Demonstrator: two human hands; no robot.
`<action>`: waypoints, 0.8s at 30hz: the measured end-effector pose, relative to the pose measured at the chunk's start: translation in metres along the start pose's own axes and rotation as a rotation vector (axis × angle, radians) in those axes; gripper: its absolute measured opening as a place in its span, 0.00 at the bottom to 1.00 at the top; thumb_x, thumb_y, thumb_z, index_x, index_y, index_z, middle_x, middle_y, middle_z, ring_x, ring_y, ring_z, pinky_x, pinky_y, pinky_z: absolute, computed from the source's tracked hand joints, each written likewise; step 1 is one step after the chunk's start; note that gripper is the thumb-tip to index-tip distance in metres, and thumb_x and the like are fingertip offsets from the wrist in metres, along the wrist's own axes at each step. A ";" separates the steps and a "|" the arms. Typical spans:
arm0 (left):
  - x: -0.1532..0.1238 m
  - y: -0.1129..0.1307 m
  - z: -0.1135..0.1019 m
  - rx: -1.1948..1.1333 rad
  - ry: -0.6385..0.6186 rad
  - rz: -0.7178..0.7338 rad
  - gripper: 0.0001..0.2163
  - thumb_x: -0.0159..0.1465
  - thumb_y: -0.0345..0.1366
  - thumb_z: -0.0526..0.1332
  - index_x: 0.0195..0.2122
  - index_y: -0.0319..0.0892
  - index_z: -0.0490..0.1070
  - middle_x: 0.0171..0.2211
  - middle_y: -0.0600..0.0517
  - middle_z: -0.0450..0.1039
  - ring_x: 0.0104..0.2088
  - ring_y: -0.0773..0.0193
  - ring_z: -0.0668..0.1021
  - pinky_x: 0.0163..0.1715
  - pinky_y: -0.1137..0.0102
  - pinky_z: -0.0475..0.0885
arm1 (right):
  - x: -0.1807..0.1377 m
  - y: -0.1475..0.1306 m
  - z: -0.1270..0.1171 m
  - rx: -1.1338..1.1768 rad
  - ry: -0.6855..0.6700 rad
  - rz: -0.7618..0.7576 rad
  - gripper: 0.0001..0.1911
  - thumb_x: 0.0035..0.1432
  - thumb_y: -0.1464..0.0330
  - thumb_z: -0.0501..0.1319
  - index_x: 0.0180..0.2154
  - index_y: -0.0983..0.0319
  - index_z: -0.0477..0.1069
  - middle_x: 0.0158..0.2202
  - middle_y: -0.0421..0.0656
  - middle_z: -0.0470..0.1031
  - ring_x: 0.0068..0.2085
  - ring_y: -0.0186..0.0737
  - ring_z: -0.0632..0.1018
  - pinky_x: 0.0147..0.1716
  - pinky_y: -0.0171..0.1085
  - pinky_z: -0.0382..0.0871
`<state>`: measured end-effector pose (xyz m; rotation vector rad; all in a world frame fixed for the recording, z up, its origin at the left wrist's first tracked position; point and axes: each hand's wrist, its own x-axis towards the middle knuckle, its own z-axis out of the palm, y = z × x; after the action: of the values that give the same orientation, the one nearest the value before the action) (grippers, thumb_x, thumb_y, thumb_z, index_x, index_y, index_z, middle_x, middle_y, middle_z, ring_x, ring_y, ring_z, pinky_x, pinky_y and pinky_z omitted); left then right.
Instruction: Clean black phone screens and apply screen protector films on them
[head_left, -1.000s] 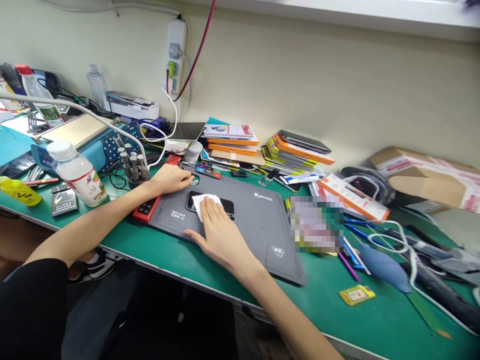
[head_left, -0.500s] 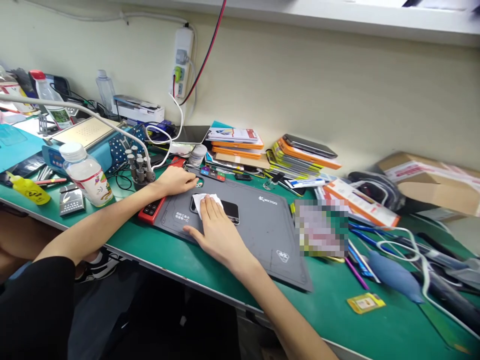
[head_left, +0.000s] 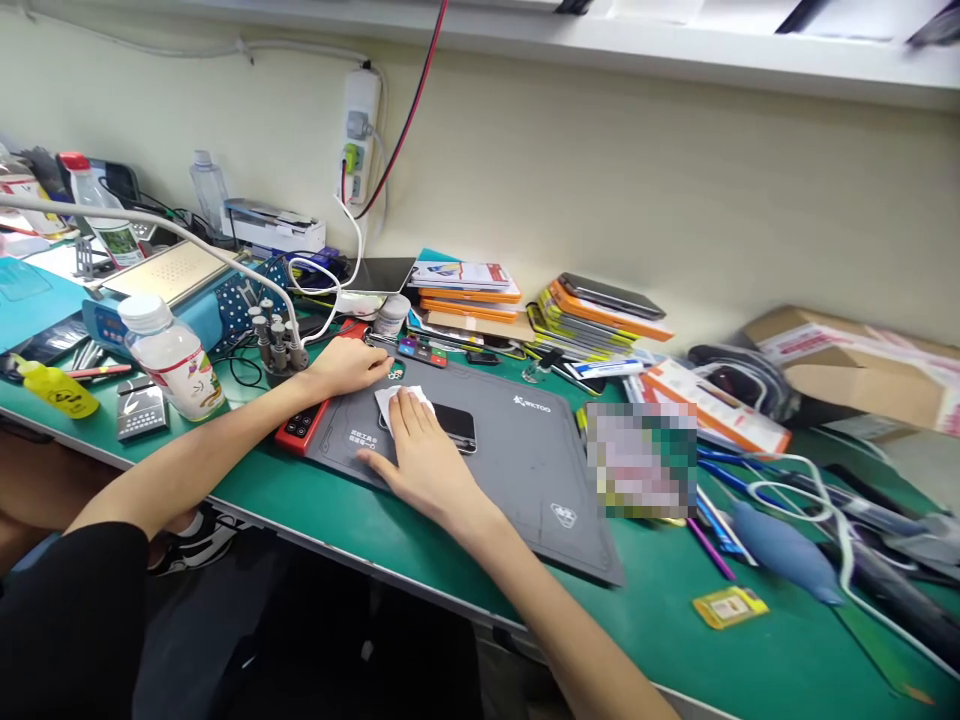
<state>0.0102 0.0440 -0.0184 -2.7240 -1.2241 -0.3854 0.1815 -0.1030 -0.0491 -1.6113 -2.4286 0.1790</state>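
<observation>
I see the right hand [head_left: 424, 455] flat, fingers extended, pressing a white wipe [head_left: 391, 400] under its fingertips. The phone [head_left: 450, 425] lies beneath, its dark end showing just right of the fingers.

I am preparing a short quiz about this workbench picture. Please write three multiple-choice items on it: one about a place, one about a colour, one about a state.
1. Where does the white cloth lie?
A. on the dark phone on the grey mat
B. on the cardboard box
C. on the stack of booklets

2. What colour is the table surface?
A. red
B. green
C. white

3. How is the right hand placed?
A. raised in the air
B. gripping a bottle
C. flat, fingers pressing the cloth

Answers:
1 A: the cloth covers the phone's left end, on the mat.
2 B: green shows all around the mat.
3 C: the palm is down and the fingers lie on the cloth, while the left hand rests at the mat's far left corner.
</observation>
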 end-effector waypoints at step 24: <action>0.002 -0.005 0.000 0.001 0.014 -0.026 0.23 0.75 0.47 0.51 0.33 0.42 0.82 0.30 0.45 0.83 0.31 0.57 0.82 0.31 0.68 0.63 | 0.014 0.010 -0.003 -0.030 0.062 -0.078 0.45 0.77 0.47 0.47 0.73 0.80 0.57 0.76 0.66 0.55 0.77 0.60 0.58 0.77 0.55 0.51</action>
<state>0.0083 0.0488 -0.0172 -2.7027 -1.2576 -0.4059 0.1857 -0.0865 -0.0470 -1.5087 -2.4533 0.0787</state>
